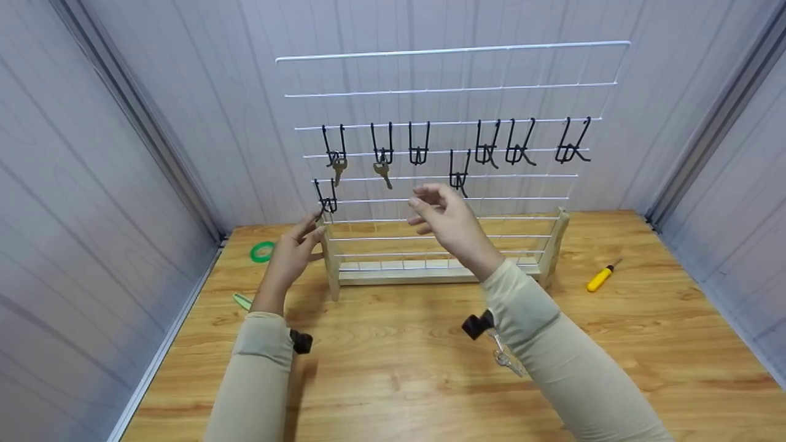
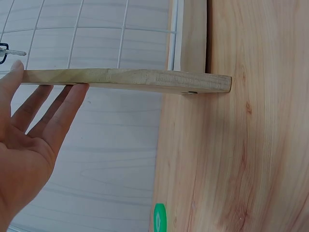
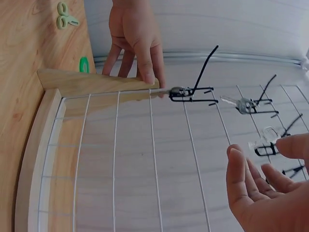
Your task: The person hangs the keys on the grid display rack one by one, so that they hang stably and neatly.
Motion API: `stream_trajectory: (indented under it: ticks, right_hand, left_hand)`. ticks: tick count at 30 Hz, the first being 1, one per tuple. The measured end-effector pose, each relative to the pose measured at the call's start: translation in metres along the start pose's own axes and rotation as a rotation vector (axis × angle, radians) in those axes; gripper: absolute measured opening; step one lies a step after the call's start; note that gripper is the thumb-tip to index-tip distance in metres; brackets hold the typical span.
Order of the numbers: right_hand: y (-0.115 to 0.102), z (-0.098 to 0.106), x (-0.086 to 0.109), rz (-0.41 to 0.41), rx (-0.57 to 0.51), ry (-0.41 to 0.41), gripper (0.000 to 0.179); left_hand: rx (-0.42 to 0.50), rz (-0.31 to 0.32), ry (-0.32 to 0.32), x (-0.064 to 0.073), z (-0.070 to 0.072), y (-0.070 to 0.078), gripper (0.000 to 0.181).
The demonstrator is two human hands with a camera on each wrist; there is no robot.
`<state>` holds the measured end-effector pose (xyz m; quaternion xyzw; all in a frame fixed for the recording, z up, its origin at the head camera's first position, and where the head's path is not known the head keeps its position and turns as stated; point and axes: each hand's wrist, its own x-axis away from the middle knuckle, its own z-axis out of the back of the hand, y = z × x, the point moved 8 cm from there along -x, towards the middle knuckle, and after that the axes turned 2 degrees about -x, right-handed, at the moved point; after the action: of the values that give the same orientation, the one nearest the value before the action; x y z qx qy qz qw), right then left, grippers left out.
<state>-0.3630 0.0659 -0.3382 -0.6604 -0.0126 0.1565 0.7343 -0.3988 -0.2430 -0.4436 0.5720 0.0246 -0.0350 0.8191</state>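
Note:
A white wire grid rack (image 1: 454,91) stands upright in a wooden base (image 1: 417,277). My left hand (image 1: 293,255) grips the rack's left wooden side post (image 2: 130,78), thumb on one face and fingers against the other. Just above it hangs a black hook (image 1: 327,199) with a key (image 3: 163,91) on it. Higher up, two more keys, one on the left (image 1: 339,169) and one beside it (image 1: 382,174), hang from black hooks. My right hand (image 1: 455,228) hovers before the grid, fingers loosely curved, holding nothing, below another black hook (image 1: 458,178).
Several further black hooks (image 1: 519,149) hang along the grid. Loose keys (image 1: 508,362) lie on the table beside the right sleeve, partly hidden. A green tape roll (image 1: 262,252) and light green scissors (image 3: 65,18) lie at left, a yellow-handled screwdriver (image 1: 600,279) at right.

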Motion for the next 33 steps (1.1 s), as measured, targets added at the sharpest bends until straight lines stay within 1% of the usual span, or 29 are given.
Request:
stream_trajectory:
  ticks: [2,8,13,15,18,24,28,31,33]
  right_hand:
    - [0.007,0.011,0.008,-0.023,0.007,0.001,0.040]
    - [0.033,0.052,0.031,-0.090,0.015,0.024,0.046]
    - [0.056,0.090,0.052,-0.116,0.021,0.055,0.049]
    - [0.068,0.102,0.060,-0.135,0.029,0.055,0.052]
    - [0.087,0.117,0.073,-0.187,0.052,0.033,0.055]
    - [0.138,0.134,0.092,-0.307,0.111,-0.009,0.056]
    - [0.172,0.140,0.102,-0.398,0.114,-0.016,0.057]
    - [0.191,0.143,0.108,-0.458,0.111,-0.012,0.056]
    - [0.199,0.143,0.112,-0.491,0.114,-0.018,0.056]
  left_hand:
    - [0.001,0.000,0.002,0.000,0.001,-0.001,0.058]
    - [-0.011,0.010,0.005,0.003,0.004,-0.005,0.059]
    - [-0.019,0.018,0.002,0.001,0.002,-0.004,0.058]
    - [-0.015,0.017,0.004,-0.001,0.002,-0.003,0.057]
    - [-0.017,0.025,0.005,-0.001,0.000,-0.002,0.056]
    - [0.005,0.028,0.012,0.000,0.001,-0.003,0.055]
    - [0.013,0.020,0.010,0.000,0.001,-0.002,0.056]
    - [0.008,0.017,0.006,0.000,0.000,-0.001,0.056]
    - [0.003,0.017,0.004,0.000,-0.001,0.000,0.057]
